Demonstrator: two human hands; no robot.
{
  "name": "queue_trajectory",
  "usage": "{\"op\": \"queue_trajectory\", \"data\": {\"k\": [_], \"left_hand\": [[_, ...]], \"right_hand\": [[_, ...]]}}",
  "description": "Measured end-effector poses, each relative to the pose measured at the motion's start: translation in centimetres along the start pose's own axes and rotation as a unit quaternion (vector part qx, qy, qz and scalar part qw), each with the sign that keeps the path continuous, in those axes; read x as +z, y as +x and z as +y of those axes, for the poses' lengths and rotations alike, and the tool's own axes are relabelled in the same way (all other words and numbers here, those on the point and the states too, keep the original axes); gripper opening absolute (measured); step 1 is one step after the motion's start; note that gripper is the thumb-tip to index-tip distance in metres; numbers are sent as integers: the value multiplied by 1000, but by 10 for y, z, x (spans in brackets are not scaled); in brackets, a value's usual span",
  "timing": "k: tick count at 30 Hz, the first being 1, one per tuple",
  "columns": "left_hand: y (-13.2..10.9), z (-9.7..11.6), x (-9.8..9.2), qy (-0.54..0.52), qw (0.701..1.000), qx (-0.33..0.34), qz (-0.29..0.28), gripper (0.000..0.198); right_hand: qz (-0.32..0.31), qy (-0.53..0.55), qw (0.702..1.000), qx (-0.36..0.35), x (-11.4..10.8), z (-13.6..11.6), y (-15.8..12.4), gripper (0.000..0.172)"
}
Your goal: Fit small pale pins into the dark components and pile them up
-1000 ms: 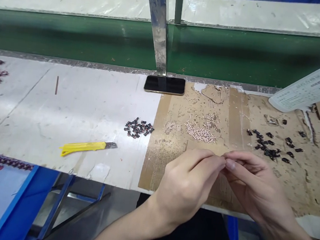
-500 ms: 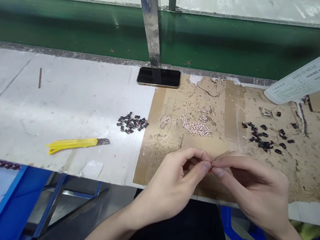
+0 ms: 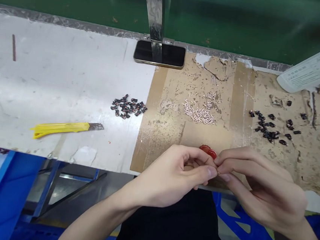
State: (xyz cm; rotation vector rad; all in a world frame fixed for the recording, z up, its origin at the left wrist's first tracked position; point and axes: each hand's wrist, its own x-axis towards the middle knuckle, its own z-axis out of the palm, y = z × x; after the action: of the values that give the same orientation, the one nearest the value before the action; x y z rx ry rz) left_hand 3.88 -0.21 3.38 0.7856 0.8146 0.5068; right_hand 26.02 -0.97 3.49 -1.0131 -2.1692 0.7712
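My left hand [image 3: 181, 175] is closed, its thumb and index finger pinched together above the table's front edge. A small glossy red piece with rounded lobes [image 3: 209, 152] shows beyond its index finger, mostly hidden by the fingers. My right hand [image 3: 261, 182] is closed too, its fingertips meeting the left hand's at the red piece. Whatever tiny part lies between those fingertips is covered. Beyond the hands, a pile of tiny pinkish metal bits [image 3: 200, 114] lies on the cardboard [image 3: 164, 131]. Small black pieces [image 3: 268, 135] are scattered to the right.
More black pieces [image 3: 128, 107] lie left of the cardboard. A yellow utility knife [image 3: 61, 127] rests with its blade out. At the back are a phone [image 3: 159, 54], a metal post [image 3: 155, 12] and a tilted white bottle [image 3: 314, 70]. A thin brown strip [image 3: 13, 47] lies far left.
The view has tipped downward and shifted. More of the red piece now shows above my left fingers. Both hands remain together at the fingertips.
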Motion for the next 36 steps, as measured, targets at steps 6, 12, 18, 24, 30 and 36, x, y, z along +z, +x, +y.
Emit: {"op": "queue_trajectory", "data": {"k": [6,12,18,24,30,36], "left_hand": [[2,-12,0,-62,987,56,140,7],[-2,-19,-10,-40,954,143,261,8],[-6,-22,-12,7,943,160,290,14],[-4,-23,-7,2,950,149,275,13],[6,-23,13,-54,971,105,209,12],[6,-23,22,-88,973,93,191,11]], "right_hand": [[82,12,988,128,9,5,-22,19],[70,-126,983,115,19,11,-24,19],[53,-162,980,105,22,12,-20,17],[90,-81,981,149,19,7,-22,19],[161,179,938,251,22,-7,-23,15],[180,195,931,251,27,-17,-17,16]]}}
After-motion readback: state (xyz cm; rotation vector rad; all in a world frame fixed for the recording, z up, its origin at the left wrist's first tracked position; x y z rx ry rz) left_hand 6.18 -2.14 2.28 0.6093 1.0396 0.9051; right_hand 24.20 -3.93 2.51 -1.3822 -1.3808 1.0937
